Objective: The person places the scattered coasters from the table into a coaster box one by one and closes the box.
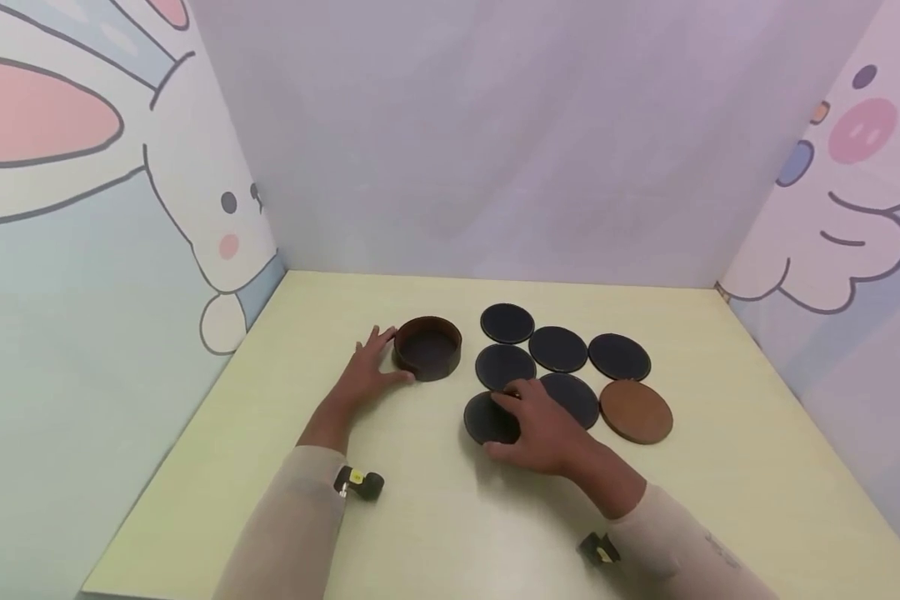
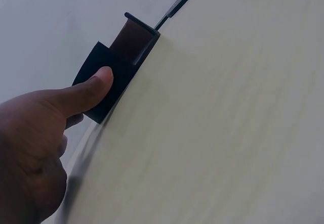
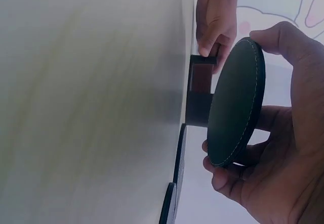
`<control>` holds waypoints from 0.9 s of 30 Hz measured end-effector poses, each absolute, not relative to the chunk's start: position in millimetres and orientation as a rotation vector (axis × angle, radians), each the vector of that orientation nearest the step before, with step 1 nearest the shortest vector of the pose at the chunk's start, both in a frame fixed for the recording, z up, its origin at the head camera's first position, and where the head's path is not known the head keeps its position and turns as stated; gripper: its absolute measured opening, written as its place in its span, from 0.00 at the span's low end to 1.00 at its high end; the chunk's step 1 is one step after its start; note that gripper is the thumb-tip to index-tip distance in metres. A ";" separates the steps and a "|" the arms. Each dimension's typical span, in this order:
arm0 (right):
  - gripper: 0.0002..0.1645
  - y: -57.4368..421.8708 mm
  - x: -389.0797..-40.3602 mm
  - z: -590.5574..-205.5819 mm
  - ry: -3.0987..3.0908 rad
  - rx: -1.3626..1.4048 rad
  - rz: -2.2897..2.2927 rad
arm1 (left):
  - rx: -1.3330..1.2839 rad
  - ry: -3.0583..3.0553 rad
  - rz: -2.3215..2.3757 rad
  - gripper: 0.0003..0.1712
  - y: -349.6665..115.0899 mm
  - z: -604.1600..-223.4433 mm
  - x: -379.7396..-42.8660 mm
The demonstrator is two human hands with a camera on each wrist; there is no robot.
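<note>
My left hand (image 1: 366, 377) holds the side of a round dark coaster holder (image 1: 447, 357) that stands on the table. In the left wrist view the thumb (image 2: 104, 77) presses its outer wall, next to a cut-out in the side. My right hand (image 1: 543, 429) grips a dark round coaster (image 1: 487, 419) by its edge. The right wrist view shows this coaster (image 3: 235, 102) tilted up off the table, pale stitching along its rim, thumb at one edge and fingers at the opposite one. Beyond it stands the holder (image 3: 198, 110) with my left hand on it.
Several dark coasters (image 1: 558, 349) lie flat on the pale table (image 1: 412, 533), right of the holder. A brown round coaster (image 1: 636, 412) lies at their right end. A plain wall (image 1: 457, 150) closes the back, and walls with cartoon drawings stand at both sides.
</note>
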State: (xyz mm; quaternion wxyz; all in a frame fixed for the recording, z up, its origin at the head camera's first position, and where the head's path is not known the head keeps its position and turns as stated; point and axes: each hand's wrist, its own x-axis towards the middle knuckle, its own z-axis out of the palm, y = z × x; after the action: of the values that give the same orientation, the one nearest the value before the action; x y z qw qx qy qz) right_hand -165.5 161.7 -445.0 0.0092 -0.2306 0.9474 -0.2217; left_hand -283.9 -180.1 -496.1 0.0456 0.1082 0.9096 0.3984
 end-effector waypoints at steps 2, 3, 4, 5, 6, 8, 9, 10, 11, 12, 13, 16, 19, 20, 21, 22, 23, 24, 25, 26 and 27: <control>0.45 161.6 -166.6 -444.6 2.957 -0.712 -0.732 | 0.342 2.785 1.232 0.61 -181.8 -496.5 -284.5; 0.46 161.4 -167.3 -444.4 2.957 -0.708 -0.750 | 0.345 2.785 1.239 0.62 -182.5 -496.4 -284.8; 0.46 161.1 -168.0 -444.1 2.960 -0.708 -0.765 | 0.352 2.785 1.239 0.62 -183.1 -496.2 -284.7; 0.45 161.0 -169.0 -444.0 2.963 -0.708 -0.778 | 0.351 2.783 1.233 0.62 -183.7 -496.3 -284.7; 0.45 160.8 -169.8 -443.7 2.964 -0.707 -0.789 | 0.346 2.776 1.227 0.61 -184.1 -496.3 -284.6; 0.45 160.3 -171.5 -442.8 2.960 -0.703 -0.810 | 0.338 2.763 1.212 0.60 -184.7 -496.6 -284.0; 0.45 160.1 -172.5 -442.3 2.964 -0.706 -0.811 | 0.336 2.759 1.206 0.60 -184.9 -496.9 -283.7; 0.45 160.1 -173.6 -442.0 2.976 -0.713 -0.801 | 0.339 2.758 1.194 0.59 -184.9 -497.3 -283.4; 0.45 160.1 -175.0 -441.7 2.986 -0.719 -0.793 | 0.338 2.758 1.187 0.58 -184.9 -497.7 -283.3; 0.45 160.0 -176.4 -441.3 2.997 -0.724 -0.784 | 0.340 2.757 1.184 0.57 -184.7 -497.9 -283.1; 0.45 160.1 -178.0 -441.0 3.008 -0.728 -0.775 | 0.341 2.760 1.182 0.56 -184.5 -498.4 -282.9; 0.44 159.9 -182.8 -439.7 3.032 -0.739 -0.749 | 0.344 2.771 1.184 0.54 -183.8 -499.3 -282.7; 0.44 159.5 -187.3 -437.7 3.027 -0.744 -0.745 | 0.350 2.777 1.186 0.53 -183.6 -499.8 -283.2; 0.44 159.3 -188.9 -437.0 3.028 -0.747 -0.741 | 0.350 2.776 1.188 0.53 -183.6 -499.8 -283.2; 0.44 159.1 -190.7 -436.4 3.028 -0.752 -0.735 | 0.351 2.775 1.189 0.53 -183.6 -500.1 -283.6; 0.44 158.8 -192.8 -436.3 3.031 -0.758 -0.727 | 0.352 2.776 1.191 0.53 -183.7 -500.4 -284.1; 0.43 158.3 -195.1 -435.9 3.033 -0.761 -0.718 | 0.351 2.775 1.191 0.53 -183.7 -500.8 -284.6; 0.43 157.7 -197.4 -435.3 3.036 -0.766 -0.712 | 0.349 2.776 1.188 0.53 -183.8 -501.5 -285.1; 0.43 156.9 -199.9 -434.7 3.038 -0.767 -0.707 | 0.345 2.778 1.185 0.54 -184.0 -502.3 -285.6; 0.43 156.2 -202.5 -434.4 3.039 -0.765 -0.703 | 0.340 2.777 1.186 0.54 -184.1 -502.8 -285.9; 0.43 155.3 -204.9 -433.9 3.037 -0.765 -0.703 | 0.337 2.777 1.188 0.54 -184.4 -503.5 -286.3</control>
State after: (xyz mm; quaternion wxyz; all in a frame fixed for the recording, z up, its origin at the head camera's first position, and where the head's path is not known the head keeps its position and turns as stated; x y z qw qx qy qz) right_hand -204.9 155.3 -433.9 -0.0343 -0.2382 0.9456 -0.2189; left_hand -286.3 -184.4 -503.5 0.0511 0.1109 0.9125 0.3904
